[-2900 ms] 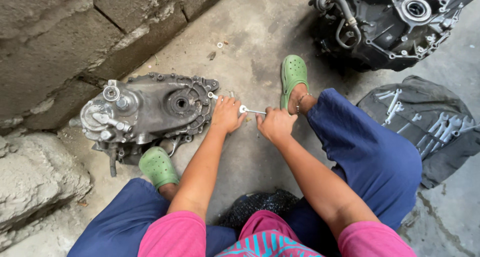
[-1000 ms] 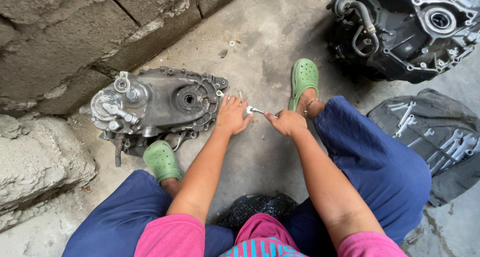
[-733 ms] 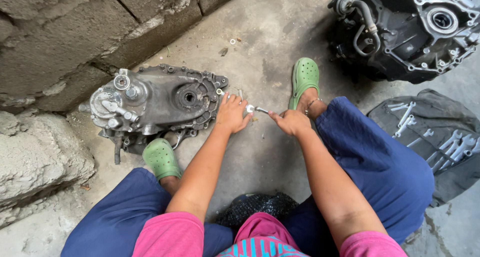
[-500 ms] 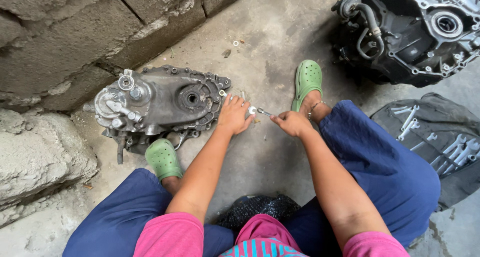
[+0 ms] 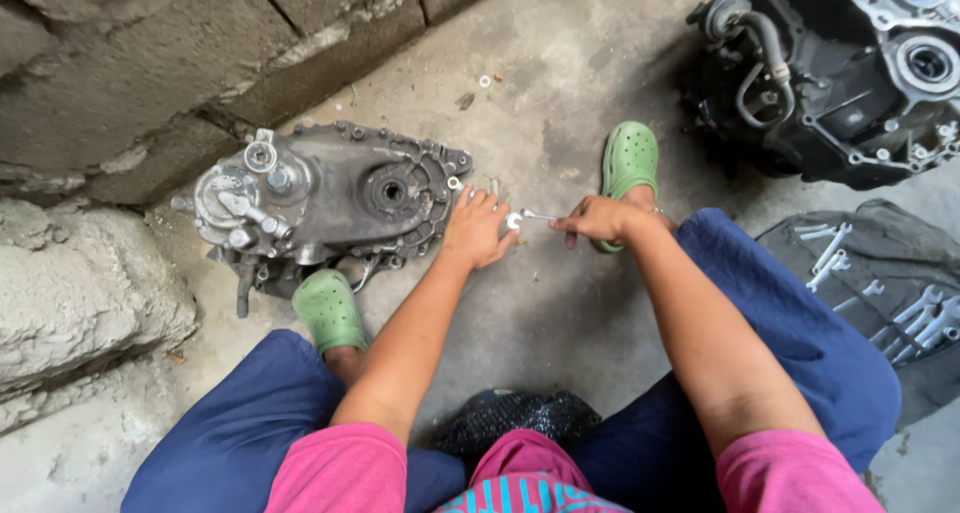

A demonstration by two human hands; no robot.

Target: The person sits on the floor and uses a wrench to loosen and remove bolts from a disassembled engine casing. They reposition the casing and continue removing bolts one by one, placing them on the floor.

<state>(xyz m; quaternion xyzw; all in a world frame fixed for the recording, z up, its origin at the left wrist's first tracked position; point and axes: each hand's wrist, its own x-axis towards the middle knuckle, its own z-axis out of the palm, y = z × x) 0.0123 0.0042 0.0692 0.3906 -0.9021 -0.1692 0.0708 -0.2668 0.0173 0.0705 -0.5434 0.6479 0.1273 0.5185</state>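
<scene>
Far left: a rough grey stone block is seen on the concrete floor, below a wall of grey masonry blocks.
Casing: a grey cast-metal engine cover with a bolt-holed rim is laid flat on the floor, just in front of the wall.
Left foot: a green rubber clog is planted just beside the near edge of the cover.
Left hand: it is spread flat, fingers apart and extended, resting on the floor at the right rim of the cover; nothing is gripped by it.
Tool: a small silver metal spanner is found between the two hands, its ring end beside the left fingertips.
Right hand: it is closed, fingers pinched on the shaft end of the spanner.
Right foot: a second green clog is placed just behind the right hand.
Open room: bare floor is left between the knees and beyond the hands toward the wall.
Right edge: a dark engine block with hoses is set at top right; a dark cloth tool roll of silver spanners is spread beside the right knee.
</scene>
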